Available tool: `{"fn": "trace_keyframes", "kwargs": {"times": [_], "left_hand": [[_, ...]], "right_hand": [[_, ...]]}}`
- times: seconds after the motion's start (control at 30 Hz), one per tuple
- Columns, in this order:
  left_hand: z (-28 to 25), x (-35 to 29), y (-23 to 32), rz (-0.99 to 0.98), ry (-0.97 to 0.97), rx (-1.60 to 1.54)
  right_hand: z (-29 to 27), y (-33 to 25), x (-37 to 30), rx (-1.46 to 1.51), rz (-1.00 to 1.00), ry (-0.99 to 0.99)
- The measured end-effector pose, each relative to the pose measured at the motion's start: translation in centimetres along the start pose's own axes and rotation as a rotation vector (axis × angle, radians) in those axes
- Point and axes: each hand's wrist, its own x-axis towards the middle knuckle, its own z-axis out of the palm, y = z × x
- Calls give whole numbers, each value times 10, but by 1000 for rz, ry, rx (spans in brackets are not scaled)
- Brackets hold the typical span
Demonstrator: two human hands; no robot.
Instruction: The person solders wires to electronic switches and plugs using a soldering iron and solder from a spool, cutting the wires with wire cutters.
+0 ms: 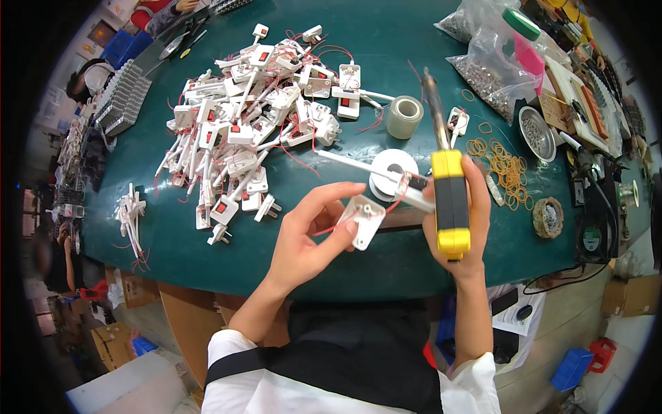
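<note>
My left hand [307,231] pinches a small white plug housing [369,214], its hollow side turned up and a red wire running from it. My right hand [476,207] grips a yellow-and-black soldering gun [452,200], its long metal tip pointing away from me. Beside the right fingers lies a white plastic part [416,200], joined to the housing by red wire; whether those fingers also hold it, I cannot tell. Just beyond the hands stand a white spool [386,164] and a roll of clear tape [405,116].
A large heap of white plug parts [241,131] with red wires covers the left of the green table [193,259]. Right are rubber bands [507,169], a metal bowl [536,134] of small parts, a round container [548,217] and plastic bags [486,69]. Other people work at far left.
</note>
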Motion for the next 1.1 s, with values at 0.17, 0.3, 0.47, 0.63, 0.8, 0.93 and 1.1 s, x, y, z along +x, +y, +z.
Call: {"fn": "trace_keyframes", "kwargs": {"times": [0.17, 0.3, 0.47, 0.63, 0.8, 0.93, 1.1], "left_hand": [[-2, 24, -14, 203, 51, 164], [-3, 31, -21, 247, 36, 325], [-1, 33, -24, 228, 86, 327], [-7, 29, -24, 327, 64, 725], [-3, 44, -33, 732, 94, 776], [1, 48, -32, 558, 16, 577], [6, 51, -28, 507, -3, 544]], "right_hand": [[12, 14, 26, -77, 26, -47], [16, 18, 32, -85, -30, -83], [10, 16, 25, -92, -36, -92], [11, 11, 18, -125, 124, 38], [15, 4, 13, -141, -11, -59], [17, -1, 10, -110, 17, -51], [18, -17, -4, 121, 251, 124]]}}
